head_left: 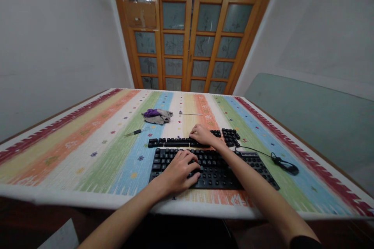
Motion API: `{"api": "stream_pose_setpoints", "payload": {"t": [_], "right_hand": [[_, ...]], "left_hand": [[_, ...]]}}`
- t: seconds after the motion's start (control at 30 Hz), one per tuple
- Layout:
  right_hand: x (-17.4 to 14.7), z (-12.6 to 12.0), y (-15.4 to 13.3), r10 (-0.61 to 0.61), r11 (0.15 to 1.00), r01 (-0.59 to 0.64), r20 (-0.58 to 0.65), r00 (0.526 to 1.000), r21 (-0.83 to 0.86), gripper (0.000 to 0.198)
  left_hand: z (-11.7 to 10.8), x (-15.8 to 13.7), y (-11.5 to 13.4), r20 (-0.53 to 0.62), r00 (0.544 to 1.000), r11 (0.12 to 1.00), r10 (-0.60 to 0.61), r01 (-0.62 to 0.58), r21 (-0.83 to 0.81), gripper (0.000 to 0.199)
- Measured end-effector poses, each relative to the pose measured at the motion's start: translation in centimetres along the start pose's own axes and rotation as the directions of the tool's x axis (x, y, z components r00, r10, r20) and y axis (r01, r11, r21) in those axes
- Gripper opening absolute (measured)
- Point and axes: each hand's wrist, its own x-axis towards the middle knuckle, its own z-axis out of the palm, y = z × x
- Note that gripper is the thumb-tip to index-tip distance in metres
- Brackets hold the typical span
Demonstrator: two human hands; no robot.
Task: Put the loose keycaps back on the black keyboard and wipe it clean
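A black keyboard (210, 169) lies near the table's front edge; its upper left keys are in place, while its lower part looks stripped of caps. Behind it stretches a row of loose black keycaps (171, 142), with a block of more caps at its right end. My left hand (184, 169) rests on the keyboard's left half, fingers bent and apart, thumb stretched out. Over the keycap row, my right hand (201, 134) has its fingers curled together at the caps. Whatever they hold, if anything, is hidden. My right forearm covers part of the keyboard.
A grey and purple cloth (157, 116) lies crumpled farther back. Left of the keycaps is a small black-handled tool with wire ends (137, 132); a thin rod (191, 114) lies beyond. The bundled cable (284, 164) sits at right. Striped cloth (96, 163) covers the table.
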Motion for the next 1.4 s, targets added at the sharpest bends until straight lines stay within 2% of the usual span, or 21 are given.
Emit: {"api": "stream_pose_setpoints", "payload": {"t": [0.17, 0.33, 0.47, 0.63, 0.77, 0.9, 1.13, 1.4], "right_hand": [[0.4, 0.5, 0.4, -0.011, 1.0, 0.011, -0.048, 0.999, -0.006, 0.014], [-0.9, -0.7, 0.3, -0.058, 0.998, 0.06, -0.124, 0.991, 0.014, 0.017], [-3.9, -2.3, -0.2, -0.123, 0.99, 0.132, -0.16, 0.979, 0.048, 0.016], [-9.0, -3.6, -1.8, -0.241, 0.956, 0.273, -0.24, 0.94, 0.106, 0.018], [-12.5, -3.5, -3.2, -0.271, 0.951, 0.298, -0.243, 0.931, 0.078, 0.019], [-14.7, -2.6, -4.0, -0.273, 0.952, 0.299, -0.272, 0.923, 0.061, 0.018], [-15.7, -1.0, -4.6, -0.304, 0.952, 0.298, -0.302, 0.904, -0.068, 0.023], [-16.1, -0.6, -4.7, -0.309, 0.95, 0.271, -0.33, 0.892, -0.158, 0.024]], "left_hand": [[-0.1, 0.0, 0.0, -0.006, 1.0, 1.0, 0.0, 0.0, -0.002, 0.01], [-0.1, 0.0, -0.1, -0.001, 1.0, 1.0, -0.006, 0.006, -0.001, 0.011], [0.2, 0.2, -0.2, 0.009, 1.0, 1.0, 0.005, -0.005, -0.009, 0.011], [0.3, 0.4, -0.2, 0.014, 1.0, 1.0, 0.012, -0.012, -0.013, 0.009], [0.1, 0.5, -0.2, 0.026, 1.0, 1.0, 0.013, -0.012, -0.005, 0.008], [-0.1, 0.8, 0.0, 0.056, 0.998, 1.0, 0.005, -0.005, 0.015, 0.008], [-0.5, 1.4, 0.3, 0.074, 0.997, 0.997, 0.005, -0.011, 0.079, 0.007], [0.6, 1.9, 0.7, 0.046, 0.999, 0.996, 0.008, -0.012, 0.09, 0.009]]}}
